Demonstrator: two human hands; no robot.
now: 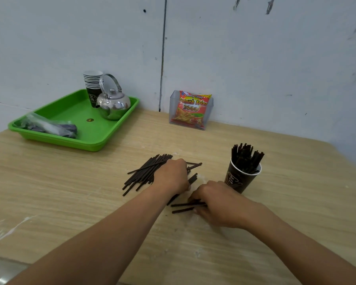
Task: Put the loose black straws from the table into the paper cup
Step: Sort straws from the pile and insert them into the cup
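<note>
A pile of loose black straws (146, 171) lies on the wooden table (70, 192) at mid-frame. My left hand (172, 175) rests palm down on the right part of the pile, its fingers hidden from view. My right hand (216, 200) sits nearer me and pinches a few straws (183, 207) that stick out to its left, flat on the table. A dark paper cup (239, 179) stands upright just right of both hands, with several black straws (246, 157) upright inside it.
A green tray (86, 132) at the back left holds a metal kettle (113, 103), a stack of paper cups (93, 85) and a plastic bag of dark straws (49, 127). A clear holder with a snack packet (191, 110) stands against the wall.
</note>
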